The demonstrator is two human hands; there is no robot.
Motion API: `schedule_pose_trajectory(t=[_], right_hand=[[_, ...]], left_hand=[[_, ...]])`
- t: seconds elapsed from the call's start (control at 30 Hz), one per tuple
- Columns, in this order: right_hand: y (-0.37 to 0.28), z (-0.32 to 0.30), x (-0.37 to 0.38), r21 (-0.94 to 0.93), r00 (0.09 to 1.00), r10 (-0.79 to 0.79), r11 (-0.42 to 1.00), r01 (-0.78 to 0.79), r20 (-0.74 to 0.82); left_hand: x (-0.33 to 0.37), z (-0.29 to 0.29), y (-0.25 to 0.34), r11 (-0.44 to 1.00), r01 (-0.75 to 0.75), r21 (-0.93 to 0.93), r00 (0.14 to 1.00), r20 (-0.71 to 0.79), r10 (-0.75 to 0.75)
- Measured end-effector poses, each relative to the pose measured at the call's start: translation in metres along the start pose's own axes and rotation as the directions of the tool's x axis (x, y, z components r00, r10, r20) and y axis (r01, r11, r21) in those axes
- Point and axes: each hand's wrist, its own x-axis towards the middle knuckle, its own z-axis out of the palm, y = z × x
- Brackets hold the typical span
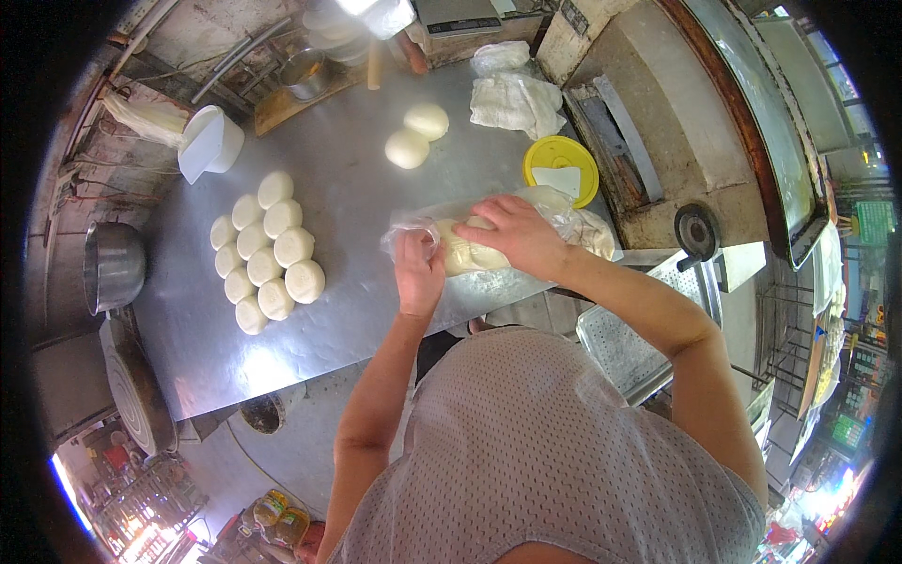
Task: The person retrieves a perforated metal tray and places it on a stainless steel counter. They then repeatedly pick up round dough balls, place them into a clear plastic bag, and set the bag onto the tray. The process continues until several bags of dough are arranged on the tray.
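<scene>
Metal table with a dough bundle under two hands

Smooth metal spreads across the worktable, and the dough bundle, pale dough in clear plastic, lies close to its near edge. Every place below is told from that bundle.

At its left end is the left hand. The fingers are curled in at the plastic, which bunches loosely around them; their tips are hidden, so I cannot tell whether they pinch it. Over its right part lies the right hand, palm down, fingers spread and closed around nothing, resting on top of the bundle.

To the left of the bundle, well apart from it, twelve flat-topped dough rounds sit close together in three lines of four. Beyond the bundle, farther from the person, two smooth dough balls touch each other. Beyond it and to the right are a crumpled white cloth and, nearer, a round yellow lid with a white flat piece on it.

Far to the left of the bundle stands a metal bowl; a white tub is beyond it on that same side. Farther off, up and left of the bundle, a pot is by a wooden board. Right of the bundle and nearer the person, past the table's edge, is a perforated metal tray.
</scene>
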Motion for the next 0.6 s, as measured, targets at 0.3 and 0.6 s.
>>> schedule_pose_trajectory(t=[0.3, 0.6], right_hand=[[0.014, 0.003, 0.007, 0.077, 0.981, -0.079, 0.995, 0.067, 0.176], [0.015, 0.002, 0.007, 0.168, 0.985, -0.098, 0.983, 0.073, 0.143]], left_hand=[[0.011, -0.023, -0.007, 0.991, 0.123, -0.044, 0.992, -0.034, -0.124], [-0.027, -0.083, 0.073, 0.97, -0.242, -0.002, 0.911, 0.344, 0.228]])
